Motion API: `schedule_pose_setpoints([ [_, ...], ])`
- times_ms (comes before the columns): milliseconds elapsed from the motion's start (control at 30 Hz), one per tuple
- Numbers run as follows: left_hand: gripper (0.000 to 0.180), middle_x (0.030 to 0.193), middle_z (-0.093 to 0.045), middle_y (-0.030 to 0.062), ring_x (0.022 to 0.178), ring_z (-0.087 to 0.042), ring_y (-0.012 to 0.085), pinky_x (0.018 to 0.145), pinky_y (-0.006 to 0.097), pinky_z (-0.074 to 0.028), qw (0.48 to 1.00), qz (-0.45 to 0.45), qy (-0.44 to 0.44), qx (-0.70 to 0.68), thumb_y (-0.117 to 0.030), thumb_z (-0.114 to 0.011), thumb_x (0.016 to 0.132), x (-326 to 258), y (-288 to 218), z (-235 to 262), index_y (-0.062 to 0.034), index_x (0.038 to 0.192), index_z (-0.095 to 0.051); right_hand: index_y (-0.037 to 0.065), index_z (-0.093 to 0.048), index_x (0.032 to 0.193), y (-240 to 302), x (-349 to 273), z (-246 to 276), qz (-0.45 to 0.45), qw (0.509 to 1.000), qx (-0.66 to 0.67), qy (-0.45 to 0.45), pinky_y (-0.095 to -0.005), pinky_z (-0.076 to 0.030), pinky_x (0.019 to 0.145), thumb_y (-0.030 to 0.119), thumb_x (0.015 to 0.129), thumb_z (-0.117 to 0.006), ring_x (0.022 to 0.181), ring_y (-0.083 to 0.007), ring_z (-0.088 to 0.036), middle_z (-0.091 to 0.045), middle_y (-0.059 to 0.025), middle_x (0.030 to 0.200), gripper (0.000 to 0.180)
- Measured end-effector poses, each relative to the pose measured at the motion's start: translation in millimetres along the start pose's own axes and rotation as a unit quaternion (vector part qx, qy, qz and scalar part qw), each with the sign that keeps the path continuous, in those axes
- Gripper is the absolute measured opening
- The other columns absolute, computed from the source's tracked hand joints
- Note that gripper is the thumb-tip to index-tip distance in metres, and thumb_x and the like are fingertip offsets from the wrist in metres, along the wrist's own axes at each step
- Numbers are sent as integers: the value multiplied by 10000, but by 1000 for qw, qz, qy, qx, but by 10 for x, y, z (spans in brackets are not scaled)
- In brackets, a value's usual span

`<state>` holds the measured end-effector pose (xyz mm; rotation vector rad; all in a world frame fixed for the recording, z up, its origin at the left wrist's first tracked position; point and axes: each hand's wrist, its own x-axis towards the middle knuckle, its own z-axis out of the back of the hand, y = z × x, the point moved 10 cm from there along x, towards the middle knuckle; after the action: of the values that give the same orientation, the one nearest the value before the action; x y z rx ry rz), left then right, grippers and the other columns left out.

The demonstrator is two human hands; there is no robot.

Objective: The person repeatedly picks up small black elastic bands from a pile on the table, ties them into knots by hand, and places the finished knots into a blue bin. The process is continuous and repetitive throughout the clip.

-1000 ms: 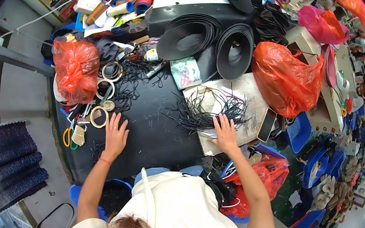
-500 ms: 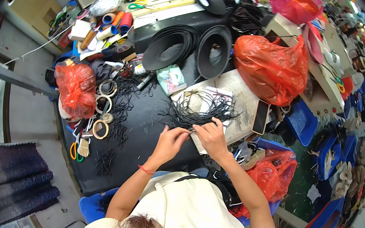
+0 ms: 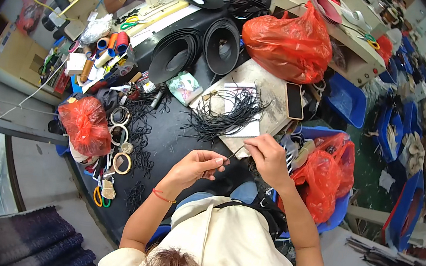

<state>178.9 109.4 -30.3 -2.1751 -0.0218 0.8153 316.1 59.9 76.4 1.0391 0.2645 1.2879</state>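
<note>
A short, thin black cord (image 3: 236,152) stretches between my two hands, just in front of my body. My left hand (image 3: 197,168) pinches one end between thumb and forefinger, its other fingers curled. At the other end my right hand (image 3: 269,158) is closed in a pinch with the knuckles up. Beyond them lies a tangled heap of black cords (image 3: 223,115), spread over white paper (image 3: 245,130) and a worn pale board (image 3: 274,87). The hands hold the cord apart from the heap.
Rolls of tape (image 3: 121,163), scissors (image 3: 98,197) and a red bag (image 3: 86,125) line the left. Black oval pieces (image 3: 222,46) stand at the back. A phone (image 3: 294,101) lies on the board's right; a blue bin (image 3: 341,202) with red bags stands beside me.
Both hands have come away from the cord heap toward my body, and a single cord now shows between them. The view has shifted, too.
</note>
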Motion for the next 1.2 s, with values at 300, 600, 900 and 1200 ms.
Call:
schedule_pose_setpoints([
  [300, 189, 901, -635, 83, 786, -636, 156, 674, 247, -540, 994, -94, -42, -47, -137, -562, 885, -109, -97, -222, 4, 1011, -573, 4, -590, 839, 172, -242, 144, -85, 974, -31, -208, -256, -414, 491, 39, 788, -644, 550, -145, -531, -556, -72, 733, 82],
  [600, 162, 905, -617, 65, 823, -607, 126, 761, 262, -526, 966, -187, -83, -161, -134, -555, 890, -111, -160, -23, 3, 969, -593, -9, -598, 888, 424, -199, -359, -44, 996, -43, -63, -318, -474, 641, 11, 802, -567, 739, -266, -601, -579, -127, 832, 93],
  [900, 130, 830, -600, 20, 776, -587, 95, 761, 268, -512, 927, -221, -61, -297, -150, -554, 890, -239, -226, 135, -40, 956, -577, -5, -600, 882, 588, -165, -357, 18, 998, -40, -39, -338, -479, 649, 7, 776, -606, 751, -288, -602, -596, -123, 811, 107],
  [1200, 161, 801, -607, 45, 714, -601, 123, 692, 257, -514, 972, -168, -73, -148, -147, -585, 871, -372, -163, 143, -2, 933, -613, 39, -625, 905, 837, -88, -487, 136, 984, -112, 36, -351, -456, 608, 20, 743, -608, 696, -257, -554, -542, -84, 728, 163],
])
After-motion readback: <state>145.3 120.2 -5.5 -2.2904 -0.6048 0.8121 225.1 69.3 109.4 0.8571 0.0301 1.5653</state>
